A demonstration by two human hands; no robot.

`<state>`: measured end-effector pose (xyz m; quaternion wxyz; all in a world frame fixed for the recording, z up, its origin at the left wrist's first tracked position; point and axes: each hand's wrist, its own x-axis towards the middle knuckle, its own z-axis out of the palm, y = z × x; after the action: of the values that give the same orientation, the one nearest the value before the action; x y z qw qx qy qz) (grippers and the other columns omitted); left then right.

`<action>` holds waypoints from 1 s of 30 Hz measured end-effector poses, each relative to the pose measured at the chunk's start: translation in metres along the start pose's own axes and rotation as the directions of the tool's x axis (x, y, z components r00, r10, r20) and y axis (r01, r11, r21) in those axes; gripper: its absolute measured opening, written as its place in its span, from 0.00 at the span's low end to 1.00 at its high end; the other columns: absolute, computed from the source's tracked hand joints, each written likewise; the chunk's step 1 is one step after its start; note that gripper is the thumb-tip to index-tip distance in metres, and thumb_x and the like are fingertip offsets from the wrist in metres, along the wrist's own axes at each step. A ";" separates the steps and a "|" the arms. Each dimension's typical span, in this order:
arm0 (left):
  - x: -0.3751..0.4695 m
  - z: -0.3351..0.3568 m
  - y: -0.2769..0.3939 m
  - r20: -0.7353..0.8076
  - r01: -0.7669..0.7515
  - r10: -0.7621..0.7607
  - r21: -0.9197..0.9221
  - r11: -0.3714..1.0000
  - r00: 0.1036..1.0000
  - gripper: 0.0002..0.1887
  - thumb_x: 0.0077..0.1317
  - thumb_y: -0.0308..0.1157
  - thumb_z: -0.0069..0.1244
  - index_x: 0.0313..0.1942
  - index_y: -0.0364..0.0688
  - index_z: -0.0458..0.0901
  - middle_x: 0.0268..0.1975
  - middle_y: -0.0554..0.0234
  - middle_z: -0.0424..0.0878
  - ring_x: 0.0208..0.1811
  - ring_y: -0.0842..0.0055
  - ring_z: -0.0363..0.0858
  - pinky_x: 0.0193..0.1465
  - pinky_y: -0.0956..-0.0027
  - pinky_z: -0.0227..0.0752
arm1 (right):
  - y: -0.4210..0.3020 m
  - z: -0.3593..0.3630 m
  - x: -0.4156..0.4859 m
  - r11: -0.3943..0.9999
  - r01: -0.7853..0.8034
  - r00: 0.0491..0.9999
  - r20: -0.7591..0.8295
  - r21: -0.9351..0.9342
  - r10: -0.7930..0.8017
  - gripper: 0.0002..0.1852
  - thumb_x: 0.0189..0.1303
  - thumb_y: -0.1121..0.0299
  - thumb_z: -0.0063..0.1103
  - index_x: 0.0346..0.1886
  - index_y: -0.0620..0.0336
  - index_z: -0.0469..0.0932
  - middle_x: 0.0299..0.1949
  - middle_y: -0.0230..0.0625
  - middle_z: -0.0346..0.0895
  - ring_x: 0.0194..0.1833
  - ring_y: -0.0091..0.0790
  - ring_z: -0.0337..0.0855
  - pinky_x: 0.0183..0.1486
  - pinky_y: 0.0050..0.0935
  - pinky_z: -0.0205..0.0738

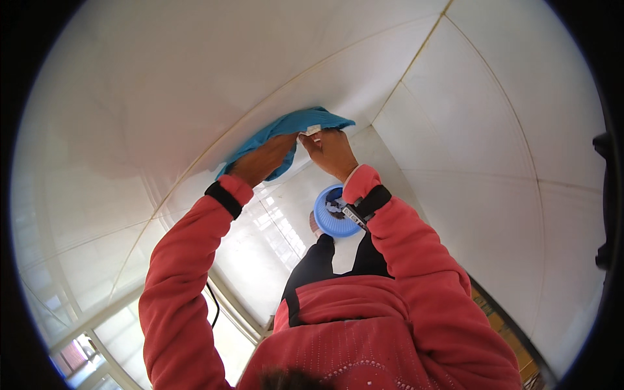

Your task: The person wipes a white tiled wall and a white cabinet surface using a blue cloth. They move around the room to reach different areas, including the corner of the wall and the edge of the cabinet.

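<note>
Up against the tiled wall in front of me is a blue cloth (pixel 287 124), bunched and folded. My left hand (pixel 263 160) grips its lower left part, with a fold hanging below the fingers. My right hand (pixel 332 150) holds its right part, where a small white tag (pixel 312 130) shows between thumb and fingers. The tag looks attached to the cloth, though its edge is partly hidden by the fingers. Both hands are close together near the wall corner.
Glossy white wall tiles (pixel 161 87) with yellowish joints meet a second tiled wall (pixel 477 131) at right. By my feet stands a blue plastic basket (pixel 341 228) with dark and whitish contents that I cannot identify. A window frame (pixel 124 304) is at lower left, with a black cable (pixel 214 304) beside it.
</note>
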<state>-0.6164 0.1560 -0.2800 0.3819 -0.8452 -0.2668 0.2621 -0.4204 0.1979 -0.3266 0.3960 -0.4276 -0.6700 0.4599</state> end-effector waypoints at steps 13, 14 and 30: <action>0.025 0.011 0.006 -0.002 -0.004 0.004 0.048 0.999 1.000 0.33 0.70 0.33 0.46 0.74 0.35 0.59 0.74 0.56 0.65 0.66 0.70 0.69 0.75 0.67 0.54 | -0.019 -0.022 -0.034 0.998 -0.064 0.970 -0.233 0.022 0.067 0.14 0.63 0.72 0.60 0.50 0.65 0.73 0.48 0.48 0.84 0.43 0.46 0.88 0.46 0.36 0.82; 0.032 0.013 0.008 0.039 -0.041 0.042 -0.026 0.999 0.998 0.33 0.70 0.32 0.46 0.74 0.35 0.59 0.74 0.57 0.65 0.65 0.70 0.69 0.74 0.67 0.55 | -0.014 -0.022 -0.040 0.993 -0.119 0.968 -0.222 0.019 0.120 0.19 0.63 0.72 0.61 0.57 0.64 0.73 0.50 0.49 0.83 0.45 0.45 0.88 0.48 0.35 0.82; 0.141 0.003 -0.010 0.102 -0.075 0.079 -0.045 0.996 0.992 0.31 0.71 0.32 0.42 0.74 0.36 0.59 0.76 0.57 0.60 0.77 0.67 0.56 0.81 0.63 0.40 | 0.024 -0.024 -0.079 0.900 -0.300 0.925 -0.133 0.317 0.356 0.26 0.64 0.75 0.59 0.66 0.65 0.69 0.51 0.51 0.83 0.47 0.42 0.88 0.51 0.33 0.81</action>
<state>-0.5191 0.2543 -0.3075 0.3396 -0.8478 -0.2589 0.3145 -0.3680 0.1359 -0.3536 0.4321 -0.5131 -0.4728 0.5713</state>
